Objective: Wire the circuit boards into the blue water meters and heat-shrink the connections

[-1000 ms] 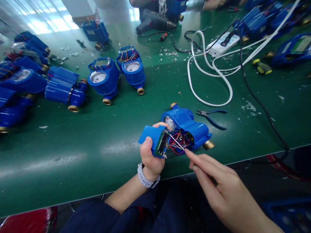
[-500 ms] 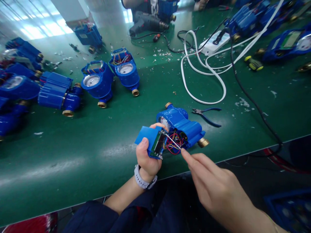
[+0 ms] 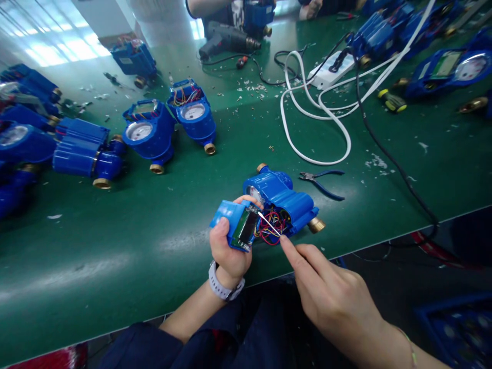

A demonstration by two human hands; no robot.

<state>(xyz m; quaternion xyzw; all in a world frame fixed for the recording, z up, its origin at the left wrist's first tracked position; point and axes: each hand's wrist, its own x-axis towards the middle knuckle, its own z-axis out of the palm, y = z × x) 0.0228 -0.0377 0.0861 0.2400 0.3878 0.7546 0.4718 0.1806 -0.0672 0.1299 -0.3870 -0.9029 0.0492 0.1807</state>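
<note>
A blue water meter [image 3: 282, 197] with brass ends lies near the front edge of the green table [image 3: 154, 241], its housing open on red, yellow and blue wires [image 3: 269, 228]. My left hand [image 3: 228, 248], a watch on its wrist, grips the meter's blue lid with a green circuit board [image 3: 236, 225], tilted up beside the opening. My right hand [image 3: 326, 292] pinches a thin metal tool [image 3: 269, 224] whose tip reaches the board's upper corner.
Blue-handled cutters [image 3: 321, 182] lie just right of the meter. Several more blue meters [image 3: 148, 133] sit at the left and back. A white cable loop [image 3: 315, 115], a black cord [image 3: 395, 164], a power strip [image 3: 330, 72] and a drill [image 3: 226, 38] lie beyond. Another person's arm [image 3: 207, 6] shows at the far edge.
The view has shifted a little, so everything sits slightly left and lower. My left hand has tilted the lid more. My right hand stays at the wires with the tool.
</note>
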